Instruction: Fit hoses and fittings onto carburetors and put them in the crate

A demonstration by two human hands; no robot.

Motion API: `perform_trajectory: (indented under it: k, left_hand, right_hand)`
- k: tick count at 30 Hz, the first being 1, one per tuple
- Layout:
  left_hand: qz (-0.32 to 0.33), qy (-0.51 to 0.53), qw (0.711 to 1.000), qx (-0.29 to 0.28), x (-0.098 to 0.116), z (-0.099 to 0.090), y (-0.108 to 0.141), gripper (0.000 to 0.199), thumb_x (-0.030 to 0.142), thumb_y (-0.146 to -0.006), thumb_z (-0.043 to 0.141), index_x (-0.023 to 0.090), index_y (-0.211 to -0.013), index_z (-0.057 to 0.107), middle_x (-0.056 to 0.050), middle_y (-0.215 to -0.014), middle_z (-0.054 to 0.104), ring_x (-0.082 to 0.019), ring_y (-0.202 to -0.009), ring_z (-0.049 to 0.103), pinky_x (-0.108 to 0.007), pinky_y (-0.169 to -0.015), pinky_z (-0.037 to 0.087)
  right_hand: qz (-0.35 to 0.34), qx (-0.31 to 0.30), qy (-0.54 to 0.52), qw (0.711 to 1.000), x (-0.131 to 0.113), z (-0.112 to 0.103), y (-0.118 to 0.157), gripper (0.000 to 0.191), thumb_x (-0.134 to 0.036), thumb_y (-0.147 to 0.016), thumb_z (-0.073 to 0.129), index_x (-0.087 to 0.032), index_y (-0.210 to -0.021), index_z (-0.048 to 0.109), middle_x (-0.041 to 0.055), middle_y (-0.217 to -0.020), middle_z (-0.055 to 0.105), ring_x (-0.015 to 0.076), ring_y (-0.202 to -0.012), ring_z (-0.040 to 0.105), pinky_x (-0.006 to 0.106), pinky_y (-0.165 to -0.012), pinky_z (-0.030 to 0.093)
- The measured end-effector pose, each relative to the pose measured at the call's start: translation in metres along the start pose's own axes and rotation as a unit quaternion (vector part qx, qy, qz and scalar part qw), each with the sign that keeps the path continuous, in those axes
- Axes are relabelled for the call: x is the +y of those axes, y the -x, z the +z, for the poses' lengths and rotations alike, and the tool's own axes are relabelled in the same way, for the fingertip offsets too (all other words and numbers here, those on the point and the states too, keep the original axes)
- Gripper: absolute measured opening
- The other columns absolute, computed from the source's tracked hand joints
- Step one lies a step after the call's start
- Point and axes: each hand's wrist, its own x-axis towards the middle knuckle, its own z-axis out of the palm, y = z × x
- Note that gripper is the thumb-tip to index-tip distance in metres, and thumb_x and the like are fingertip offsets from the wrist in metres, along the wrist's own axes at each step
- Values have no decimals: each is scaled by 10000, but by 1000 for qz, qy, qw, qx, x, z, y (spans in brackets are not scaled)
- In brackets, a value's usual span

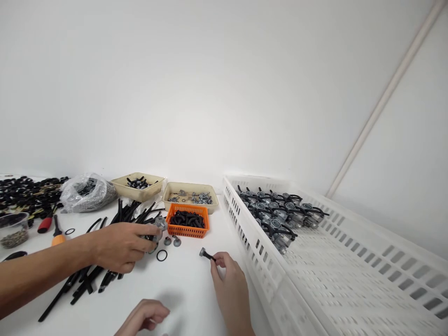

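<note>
My right hand [229,284] pinches the black stem of a small part with a grey metal cap [203,252], just left of the white crate. At the bottom edge, my left hand [145,317] hovers over the white table with loosely curled fingers and nothing visible in it. Another person's hand [122,245] reaches in from the left and holds a clear and grey assembly [159,226]. Below that assembly lies a black ring [161,255], and two small grey caps [176,241] sit beside the orange basket.
An orange basket [206,227] holds black pieces. Behind it stand two beige trays [214,198] of small parts. A large white crate [259,261] with several assemblies fills the right. Black tubes [89,280], a plastic bag [73,198], a screwdriver [58,239] and a clear cup [14,228] lie left.
</note>
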Motion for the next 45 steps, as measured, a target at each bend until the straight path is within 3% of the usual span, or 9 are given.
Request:
perform_trajectory:
  k: [7,12,13,15,19,22,28,33,45]
  left_hand:
    - [73,-33,988,-135,-6,-67,-90,145,436,-767,663,299,-724,679,42,-756,659,-253,-808,691,-416,-814,568]
    - [171,-91,946,-260,12,-90,-101,185,322,-755,662,376,-928,702,55,-919,728,-234,-863,705,-412,-1001,495]
    - [182,-101,947,-247,13,-81,-91,169,338,-781,636,380,-934,697,53,-924,731,-233,-883,702,-419,-1009,486]
    - [156,-107,982,-10,14,-53,-66,132,396,-842,561,348,-876,679,22,-888,719,-244,-939,679,-413,-931,527]
    - [100,-127,981,107,14,-7,-38,232,357,-879,536,281,-1096,575,-67,-1121,626,-262,-1043,616,-396,-848,546]
    - [66,-167,969,170,11,-10,-52,302,413,-873,531,256,-1131,534,-96,-1169,573,-294,-1127,548,-463,-938,476]
    - [-28,-225,970,93,-11,-35,-93,756,486,-684,705,188,-1318,420,-152,-1309,528,-372,-1195,511,-514,-958,436]
    - [-66,-156,986,-5,-11,-35,-103,632,466,-718,686,221,-1256,461,-85,-1116,678,-292,-1016,644,-396,-864,488]
    - [-72,-27,986,147,9,-32,-99,577,514,-685,709,197,-1148,575,-59,-952,718,-264,-866,671,-352,-769,513]
  right_hand:
    - [-28,-4,17,999,2,1,0,184,-209,-816,500,-231,-907,658,49,-830,736,243,-788,688,330,-667,503]
    - [-52,12,43,998,4,5,0,221,-200,-818,502,-215,-943,684,68,-889,752,278,-849,692,373,-717,501]
    - [-55,10,46,997,4,6,0,223,-202,-821,504,-214,-950,687,70,-901,753,282,-861,691,378,-722,501]
    - [-57,3,49,997,4,6,0,223,-208,-828,509,-211,-959,690,71,-920,753,288,-882,687,384,-726,503]
    - [-42,-21,52,998,3,5,1,235,-212,-841,505,-192,-990,686,78,-962,746,299,-932,672,414,-763,506]
    - [-31,-40,48,998,2,4,0,243,-213,-853,493,-183,-1011,676,81,-992,736,304,-962,659,436,-788,502]
    - [-33,-46,37,998,3,5,1,229,-204,-853,486,-191,-1001,661,82,-987,729,303,-956,652,428,-783,493]
    - [-27,-51,30,998,4,5,0,238,-224,-860,469,-198,-1000,660,82,-986,726,298,-957,645,422,-794,479]
    - [7,-104,29,994,0,0,-8,295,-271,-857,441,-194,-1042,656,90,-1059,711,305,-1047,608,450,-879,446]
